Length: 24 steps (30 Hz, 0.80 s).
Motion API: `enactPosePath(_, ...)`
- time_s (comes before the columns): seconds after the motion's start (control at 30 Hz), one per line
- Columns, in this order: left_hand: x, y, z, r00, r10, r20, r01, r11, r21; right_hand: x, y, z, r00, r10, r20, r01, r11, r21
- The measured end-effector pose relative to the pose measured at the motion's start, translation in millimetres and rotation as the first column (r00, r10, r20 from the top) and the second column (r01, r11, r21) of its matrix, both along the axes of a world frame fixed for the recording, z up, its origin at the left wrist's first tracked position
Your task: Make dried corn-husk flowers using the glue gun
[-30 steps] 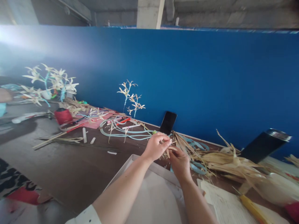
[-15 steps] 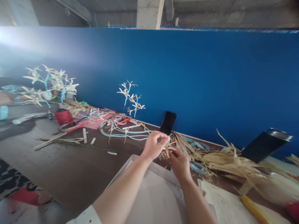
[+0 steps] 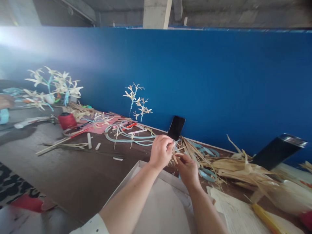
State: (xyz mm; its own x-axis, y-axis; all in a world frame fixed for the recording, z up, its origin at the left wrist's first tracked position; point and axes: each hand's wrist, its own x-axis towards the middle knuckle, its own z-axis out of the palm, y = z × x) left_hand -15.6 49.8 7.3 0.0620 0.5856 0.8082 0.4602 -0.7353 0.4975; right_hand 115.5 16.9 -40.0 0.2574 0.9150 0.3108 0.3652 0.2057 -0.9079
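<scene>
Over the far edge of a shallow pale box (image 3: 146,167), my two hands are close together, fingers nearly touching. A small tan dried-husk flower (image 3: 175,157) sits between them, with a few narrow petals showing. My right hand (image 3: 188,170) pinches one of its petals between thumb and fingers. With fingers curled, my left hand (image 3: 161,152) closes on the flower's upper end; its fingers hide much of what they grip. Just behind stands a dark phone (image 3: 176,127), leaning on the blue partition (image 3: 219,81).
Dried husks (image 3: 234,167) and blue ribbon lie right, near a dark flask (image 3: 278,151) and yellow-handled tool (image 3: 266,219). Left are pale tubing (image 3: 136,143), red thread spool (image 3: 67,121), several finished husk flowers (image 3: 64,83) and two smaller stems (image 3: 133,96). Another person's blurred hand (image 3: 6,101) shows far left.
My left hand has turned and its fingers have curled further in, hiding the pale tip that showed before. My right hand stays nearly in place on the flower.
</scene>
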Motion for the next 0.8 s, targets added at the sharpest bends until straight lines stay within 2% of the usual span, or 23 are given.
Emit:
enactPosePath(0.13,-0.1,-2.7,-0.6,0.995,0.064,-0.073,-0.059,0.996,0.069,0.7,0.7,-1.1,1.0,0.0,-0.02,0.0,1.0,-0.005)
enactPosePath(0.37,-0.7,-7.3,0.3,0.979,0.133,-0.157,-0.117,0.988,0.104,-1.4,-2.8,3.3,1.0,0.018,-0.016,-0.018,1.0,0.013)
enactPosePath(0.8,0.4,-9.3,-0.2,0.98,0.149,-0.132,-0.134,0.984,0.117,-3.6,-4.1,7.9,1.0,-0.011,-0.008,0.011,1.0,0.028)
